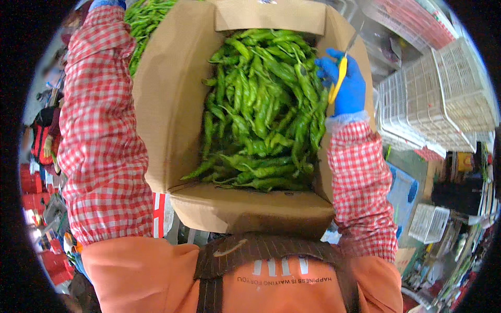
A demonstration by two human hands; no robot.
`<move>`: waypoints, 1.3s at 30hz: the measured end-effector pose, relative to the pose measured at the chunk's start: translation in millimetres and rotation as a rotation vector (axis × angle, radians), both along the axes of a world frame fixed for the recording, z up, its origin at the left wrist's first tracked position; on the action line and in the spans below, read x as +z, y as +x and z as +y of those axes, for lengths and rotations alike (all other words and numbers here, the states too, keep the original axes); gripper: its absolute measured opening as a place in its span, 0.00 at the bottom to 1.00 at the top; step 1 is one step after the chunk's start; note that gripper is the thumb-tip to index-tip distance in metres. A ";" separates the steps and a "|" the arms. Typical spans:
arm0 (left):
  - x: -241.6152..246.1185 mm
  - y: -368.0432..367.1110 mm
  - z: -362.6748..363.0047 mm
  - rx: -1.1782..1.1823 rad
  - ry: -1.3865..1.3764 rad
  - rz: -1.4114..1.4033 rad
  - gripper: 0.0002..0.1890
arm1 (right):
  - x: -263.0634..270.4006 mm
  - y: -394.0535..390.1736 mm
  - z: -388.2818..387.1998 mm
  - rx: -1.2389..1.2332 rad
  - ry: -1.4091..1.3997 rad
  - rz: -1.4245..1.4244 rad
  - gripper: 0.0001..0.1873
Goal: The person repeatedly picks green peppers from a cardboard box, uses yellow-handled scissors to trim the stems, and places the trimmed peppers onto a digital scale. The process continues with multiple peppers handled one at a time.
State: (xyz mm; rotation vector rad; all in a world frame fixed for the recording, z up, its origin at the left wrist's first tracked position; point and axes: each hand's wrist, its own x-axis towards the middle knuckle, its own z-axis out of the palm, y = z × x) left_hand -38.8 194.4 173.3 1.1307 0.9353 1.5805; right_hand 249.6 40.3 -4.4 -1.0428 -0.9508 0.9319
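An open cardboard box [184, 98] stands before me, its flaps folded outward, full of long green peppers [258, 98]. At the box's right side my right hand [348, 84], in a blue glove, holds a small tool with a yellow handle [338, 80] and a thin metal blade; its exact kind is not clear. My left arm reaches up past the box's left flap. Only the blue cuff of my left hand [107, 4] shows at the top edge, and its fingers are out of view. More green peppers [146, 35] lie in a heap beside that arm.
Stacked white plastic crates [434, 94] stand at the right. Lower down on that side are a smaller white basket [428, 223] and a blue object [403, 195] on the floor. Another person [47, 135] in red and black is at the far left, near several red containers [33, 187].
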 end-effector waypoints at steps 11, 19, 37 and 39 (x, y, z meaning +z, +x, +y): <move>-318.4 174.4 -152.5 -0.605 -0.198 1.131 0.34 | 4.2 0.6 -1.3 -0.067 0.007 0.069 0.12; -208.9 99.7 -129.6 -0.647 -0.396 0.330 0.24 | 1.2 -2.8 -1.7 0.066 -0.074 0.001 0.13; -174.1 54.8 -154.7 -0.075 -0.212 -0.039 0.20 | 18.1 -26.0 -25.4 0.977 -0.519 0.115 0.15; -174.9 54.6 -154.8 -0.053 -0.252 -0.035 0.19 | 16.9 -26.0 -26.0 0.956 -0.479 0.045 0.16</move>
